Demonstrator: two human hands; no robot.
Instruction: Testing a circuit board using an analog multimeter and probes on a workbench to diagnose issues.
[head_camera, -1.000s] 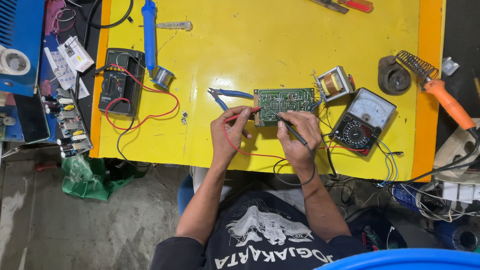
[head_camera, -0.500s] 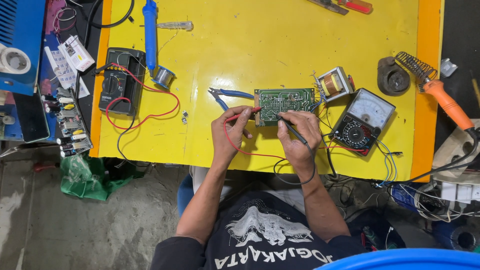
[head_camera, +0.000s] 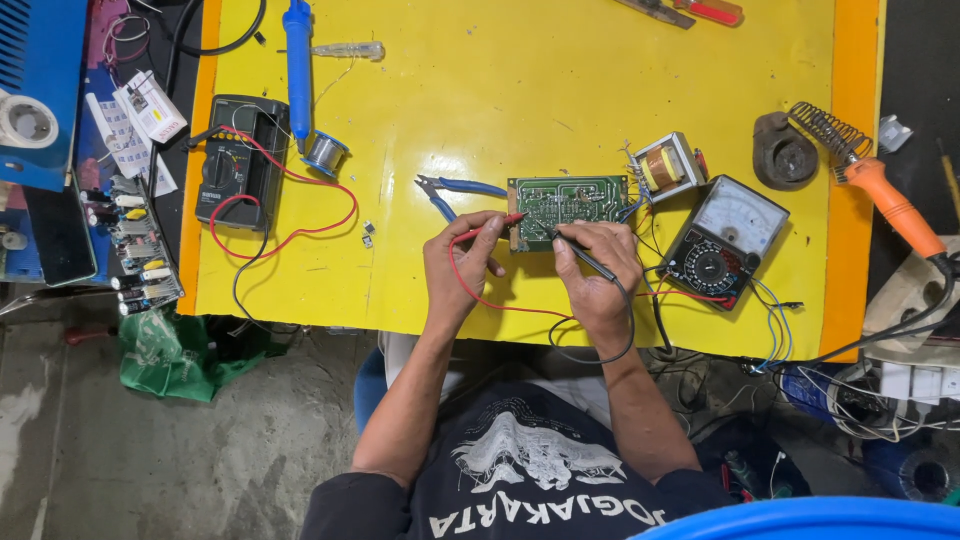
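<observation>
Head view: a green circuit board (head_camera: 568, 200) lies flat near the middle of the yellow table (head_camera: 560, 90). The left hand (head_camera: 462, 268) pinches a red probe (head_camera: 500, 222) whose tip meets the board's left edge; the right hand (head_camera: 598, 272) grips a black probe (head_camera: 580, 250) with its tip on the board's lower part. Blue-handled pliers (head_camera: 455, 188) lie just left of the board, an analog meter (head_camera: 724, 240) to its right, and a small transformer (head_camera: 664, 166) by its upper right corner.
</observation>
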